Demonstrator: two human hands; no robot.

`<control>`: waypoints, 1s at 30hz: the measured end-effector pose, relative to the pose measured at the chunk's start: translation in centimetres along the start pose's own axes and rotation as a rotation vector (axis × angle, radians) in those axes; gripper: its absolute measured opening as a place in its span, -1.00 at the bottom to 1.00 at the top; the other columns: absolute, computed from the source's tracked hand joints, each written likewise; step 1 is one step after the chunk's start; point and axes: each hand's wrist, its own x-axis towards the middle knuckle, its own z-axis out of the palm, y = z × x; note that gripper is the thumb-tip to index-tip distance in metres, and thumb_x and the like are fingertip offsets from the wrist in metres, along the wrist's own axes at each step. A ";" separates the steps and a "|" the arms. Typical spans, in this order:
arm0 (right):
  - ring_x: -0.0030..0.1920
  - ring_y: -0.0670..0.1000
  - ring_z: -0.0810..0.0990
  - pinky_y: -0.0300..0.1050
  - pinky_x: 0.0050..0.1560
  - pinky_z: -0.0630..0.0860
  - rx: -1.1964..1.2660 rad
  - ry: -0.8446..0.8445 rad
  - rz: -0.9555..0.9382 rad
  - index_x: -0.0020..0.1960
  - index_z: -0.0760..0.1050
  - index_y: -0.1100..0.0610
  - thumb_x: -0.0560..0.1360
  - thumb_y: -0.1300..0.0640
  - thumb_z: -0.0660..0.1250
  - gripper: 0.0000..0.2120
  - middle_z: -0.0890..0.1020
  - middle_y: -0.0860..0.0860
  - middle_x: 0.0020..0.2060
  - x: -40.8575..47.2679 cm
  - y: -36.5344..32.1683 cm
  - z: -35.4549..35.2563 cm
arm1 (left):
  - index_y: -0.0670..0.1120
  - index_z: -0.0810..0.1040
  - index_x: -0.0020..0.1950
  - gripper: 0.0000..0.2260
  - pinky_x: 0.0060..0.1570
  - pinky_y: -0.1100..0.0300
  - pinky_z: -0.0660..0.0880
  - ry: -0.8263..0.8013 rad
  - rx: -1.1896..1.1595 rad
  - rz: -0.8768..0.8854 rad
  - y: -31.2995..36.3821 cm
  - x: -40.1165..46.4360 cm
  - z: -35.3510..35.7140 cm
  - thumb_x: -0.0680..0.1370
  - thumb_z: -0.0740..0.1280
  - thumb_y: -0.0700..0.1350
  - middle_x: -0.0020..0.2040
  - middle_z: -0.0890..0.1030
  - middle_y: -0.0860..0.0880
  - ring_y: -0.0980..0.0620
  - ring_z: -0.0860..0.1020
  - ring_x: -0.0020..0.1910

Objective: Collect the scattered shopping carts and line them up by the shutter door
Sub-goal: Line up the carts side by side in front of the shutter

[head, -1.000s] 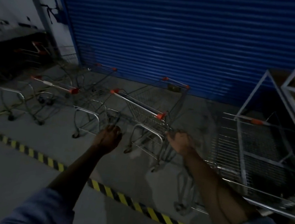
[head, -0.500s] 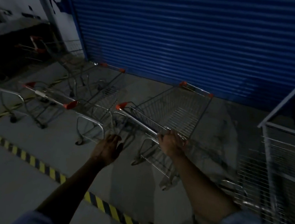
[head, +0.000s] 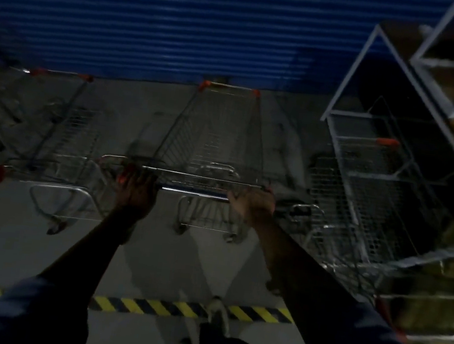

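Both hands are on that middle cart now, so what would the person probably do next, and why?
Probably push it a little further forward. Both the left hand and right hand grip the cart's handle bar, the cart points squarely at the blue shutter door, and a strip of floor seems to remain ahead.

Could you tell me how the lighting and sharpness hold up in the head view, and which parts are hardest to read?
Head view: dim overall, with soft motion blur; the blue shutter door is the brightest area; the left hand is nearly black on the cart handle, the right hand slightly better lit; wide-angle distortion tilts the metal rack at right; the striped floor tape stays legible.
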 end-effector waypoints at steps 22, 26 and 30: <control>0.24 0.17 0.63 0.20 0.45 0.34 -0.072 0.013 0.171 0.20 0.65 0.14 0.63 -0.38 -0.11 -0.24 0.72 0.15 0.13 -19.6 13.6 8.3 | 0.09 0.63 0.24 -0.18 0.56 -0.26 -0.11 -0.714 -0.023 0.088 15.7 -10.5 -3.9 0.47 -0.28 0.43 0.29 0.65 0.06 -0.02 0.49 0.41; 0.24 0.09 0.64 0.23 0.48 0.28 -0.105 0.010 0.069 0.22 0.61 0.13 0.70 -0.31 -0.10 -0.33 0.73 0.09 0.12 -22.0 15.1 8.4 | -0.07 0.60 0.33 -0.16 0.51 -0.26 0.21 -0.686 -0.118 0.033 16.7 -13.8 -2.8 0.48 -0.15 0.44 0.35 0.61 -0.18 -0.21 0.50 0.39; 0.20 0.10 0.66 0.21 0.38 0.35 -0.120 0.017 0.018 0.21 0.62 0.13 0.68 -0.31 -0.16 -0.28 0.72 0.11 0.14 -24.0 17.0 9.2 | -0.07 0.65 0.20 -0.15 0.44 -0.26 0.33 -0.646 -0.060 0.023 18.9 -17.3 -3.1 0.45 -0.19 0.45 0.20 0.67 -0.17 -0.22 0.58 0.26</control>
